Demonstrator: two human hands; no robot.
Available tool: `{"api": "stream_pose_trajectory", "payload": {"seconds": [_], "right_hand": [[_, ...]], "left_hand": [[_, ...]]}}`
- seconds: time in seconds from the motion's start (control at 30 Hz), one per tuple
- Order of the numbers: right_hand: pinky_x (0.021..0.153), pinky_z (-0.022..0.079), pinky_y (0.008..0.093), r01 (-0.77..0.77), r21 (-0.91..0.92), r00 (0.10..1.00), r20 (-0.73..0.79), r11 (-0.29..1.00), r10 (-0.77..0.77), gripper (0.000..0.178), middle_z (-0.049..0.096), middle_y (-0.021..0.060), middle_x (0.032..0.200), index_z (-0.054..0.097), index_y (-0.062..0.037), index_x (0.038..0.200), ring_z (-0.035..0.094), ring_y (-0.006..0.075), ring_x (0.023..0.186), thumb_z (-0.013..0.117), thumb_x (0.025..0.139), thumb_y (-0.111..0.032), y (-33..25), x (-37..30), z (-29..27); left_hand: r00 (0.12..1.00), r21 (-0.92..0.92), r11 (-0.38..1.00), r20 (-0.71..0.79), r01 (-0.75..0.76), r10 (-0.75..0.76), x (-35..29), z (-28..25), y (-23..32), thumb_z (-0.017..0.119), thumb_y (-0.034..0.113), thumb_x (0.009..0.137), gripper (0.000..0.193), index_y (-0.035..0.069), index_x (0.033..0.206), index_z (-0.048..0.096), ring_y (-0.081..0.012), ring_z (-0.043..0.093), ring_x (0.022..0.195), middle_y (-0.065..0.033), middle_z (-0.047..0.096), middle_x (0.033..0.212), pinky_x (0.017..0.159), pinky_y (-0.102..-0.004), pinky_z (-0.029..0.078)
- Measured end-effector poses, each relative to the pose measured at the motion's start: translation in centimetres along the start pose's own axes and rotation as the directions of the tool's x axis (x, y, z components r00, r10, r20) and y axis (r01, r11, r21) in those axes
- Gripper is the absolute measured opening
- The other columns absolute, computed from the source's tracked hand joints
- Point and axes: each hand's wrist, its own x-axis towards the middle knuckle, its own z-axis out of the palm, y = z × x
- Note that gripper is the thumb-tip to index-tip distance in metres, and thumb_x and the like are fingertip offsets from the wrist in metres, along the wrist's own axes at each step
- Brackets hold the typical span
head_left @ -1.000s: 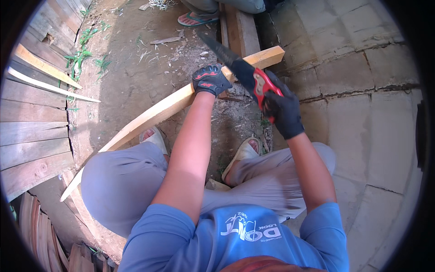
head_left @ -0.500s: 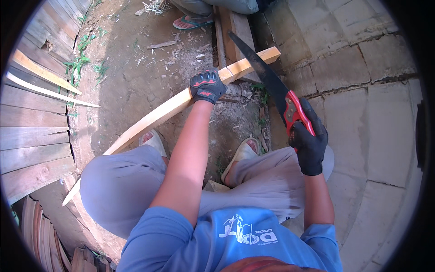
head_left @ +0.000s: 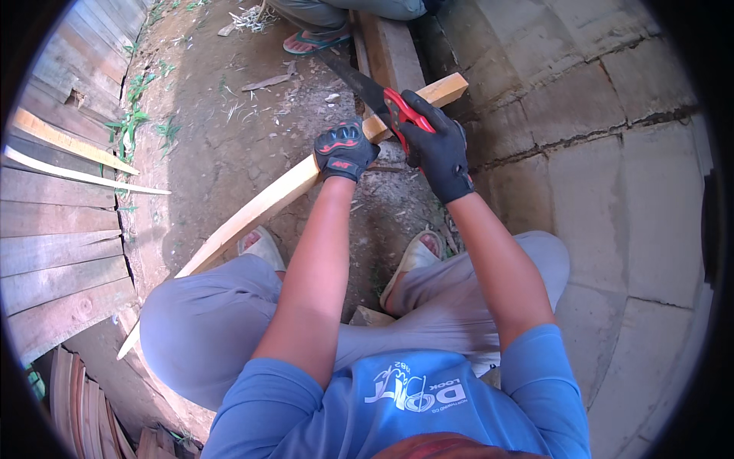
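Observation:
A long, pale wooden piece (head_left: pixel 260 206), curved and tapering to a point at its near left end, slants across in front of me. My left hand (head_left: pixel 344 150), in a black glove with red trim, is closed around it short of its thick far end. In my right hand (head_left: pixel 437 145), also black-gloved, is the red handle of a hand saw (head_left: pixel 359 83). Its dark blade points up and left, crossing the wood just beyond my left hand. Whether the teeth touch the wood is hidden. The wood's far end lies over a timber beam (head_left: pixel 394 53).
Another person's sandaled foot (head_left: pixel 315 42) and legs are at the top by the beam. On the left stands a plank wall (head_left: pixel 61 206) with two pale wood strips (head_left: pixel 73 141) beside it. Concrete blocks (head_left: pixel 589 176) line the right. Curved wood pieces (head_left: pixel 80 398) lie lower left.
My right hand has swung forward and left, bringing the saw from beyond the wood's right side to across it near my left hand. The left hand keeps its grip.

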Motion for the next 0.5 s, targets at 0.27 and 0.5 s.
{"api": "stream_pose_trajectory", "payload": {"seconds": [0.27,0.5], "right_hand": [[0.098,0.057,0.0384,0.093,-0.042,0.993,-0.076,0.995,-0.096,0.056,0.078,0.0187,0.124,0.073,-0.0056,0.139,0.076,0.0292,0.111,0.078,0.086,-0.025,3.1,1.2,2.2],[0.095,0.057,0.0358,-0.052,-0.009,0.998,-0.043,0.999,0.052,0.058,0.079,0.0176,0.122,0.074,-0.0085,0.141,0.076,0.0229,0.107,0.078,0.084,-0.020,3.3,0.7,1.7]], "left_hand": [[1.000,0.006,1.000,0.013,-0.008,0.008,0.0,-0.2,-0.2,0.084,0.043,0.078,0.044,0.017,0.113,0.077,-0.0323,0.077,0.107,-0.0109,0.080,0.113,0.090,-0.0475,0.061],[0.999,-0.003,1.000,-0.044,-0.011,0.011,-0.3,0.2,0.0,0.082,0.038,0.079,0.038,0.018,0.111,0.078,-0.0324,0.077,0.106,-0.0107,0.080,0.111,0.089,-0.0473,0.061]]}}
